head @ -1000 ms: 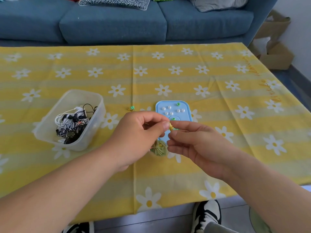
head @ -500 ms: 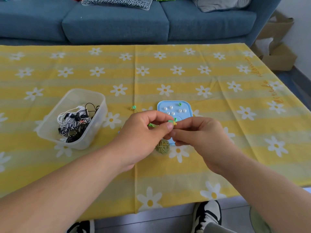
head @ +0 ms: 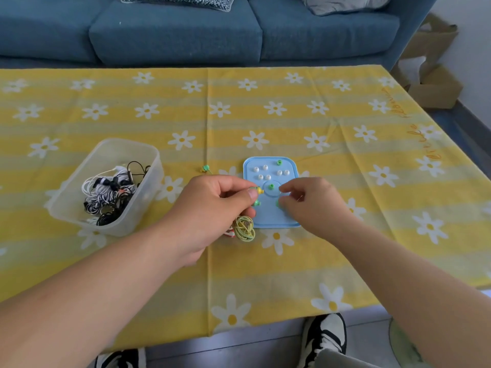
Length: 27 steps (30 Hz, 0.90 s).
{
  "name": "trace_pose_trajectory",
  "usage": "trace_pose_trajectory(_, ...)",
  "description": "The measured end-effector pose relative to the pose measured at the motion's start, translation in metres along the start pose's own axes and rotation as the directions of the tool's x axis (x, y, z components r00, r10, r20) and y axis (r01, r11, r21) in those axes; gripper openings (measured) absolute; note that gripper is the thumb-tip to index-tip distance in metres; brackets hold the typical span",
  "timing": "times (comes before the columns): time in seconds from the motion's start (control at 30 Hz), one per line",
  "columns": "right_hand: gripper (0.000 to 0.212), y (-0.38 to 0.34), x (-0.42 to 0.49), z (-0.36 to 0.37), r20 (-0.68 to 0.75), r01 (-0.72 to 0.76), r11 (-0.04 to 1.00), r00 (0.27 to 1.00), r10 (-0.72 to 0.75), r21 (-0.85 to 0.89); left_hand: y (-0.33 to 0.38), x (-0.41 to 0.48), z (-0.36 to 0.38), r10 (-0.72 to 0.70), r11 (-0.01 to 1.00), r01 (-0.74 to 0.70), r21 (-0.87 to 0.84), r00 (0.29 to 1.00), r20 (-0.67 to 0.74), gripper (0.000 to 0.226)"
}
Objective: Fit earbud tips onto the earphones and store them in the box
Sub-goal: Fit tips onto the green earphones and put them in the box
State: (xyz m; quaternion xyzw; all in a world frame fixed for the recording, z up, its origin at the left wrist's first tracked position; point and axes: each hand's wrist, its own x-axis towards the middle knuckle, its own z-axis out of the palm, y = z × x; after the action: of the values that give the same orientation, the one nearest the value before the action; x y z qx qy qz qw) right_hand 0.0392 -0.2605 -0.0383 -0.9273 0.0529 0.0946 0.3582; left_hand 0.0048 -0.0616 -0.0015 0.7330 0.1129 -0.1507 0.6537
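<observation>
My left hand (head: 212, 205) pinches a yellow-green earbud (head: 258, 192) at the left edge of the blue tray (head: 291, 166). Its yellow-green cable (head: 245, 229) lies coiled on the cloth just below that hand. My right hand (head: 313, 205) hovers over the tray's lower right, fingers curled, with its fingertips pinching a green tip (head: 277, 203). Several white tips (head: 265, 172) and two more green tips (head: 271, 186) lie on the tray. The clear plastic box (head: 156, 166) at the left holds tangled black and white earphones (head: 111, 195).
A second green earbud (head: 205, 169) lies on the yellow daisy tablecloth (head: 265, 274) left of the tray. A blue sofa (head: 175, 30) stands behind the table, cardboard boxes (head: 435, 86) at the far right. My shoes (head: 326, 338) show below the table's near edge.
My hands were joined at the earbud; now the right hand has drawn away to the right, down onto the tray. The left hand still holds the earbud.
</observation>
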Motion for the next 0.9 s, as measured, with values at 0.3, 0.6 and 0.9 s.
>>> trace_pose_trajectory(0.3,0.011,-0.019,-0.003,0.001,0.002,-0.011,1.0,1.0,0.011,0.002,0.004,-0.005,-0.02,-0.049,0.999,0.049,0.011,0.999,-0.015,0.008)
trace_pose_trajectory(0.6,0.019,-0.089,-0.027,0.008,0.443,-0.374,0.405,0.892,-0.087,0.834,0.01,-0.017,-0.053,0.074,0.967,-0.093,-0.238,0.993,-0.088,0.013)
trace_pose_trajectory(0.9,0.017,-0.103,-0.023,0.02,0.474,-0.428,0.275,0.871,-0.126,0.861,0.009,-0.019,-0.07,0.176,0.963,-0.201,-0.18,0.973,-0.146,0.011)
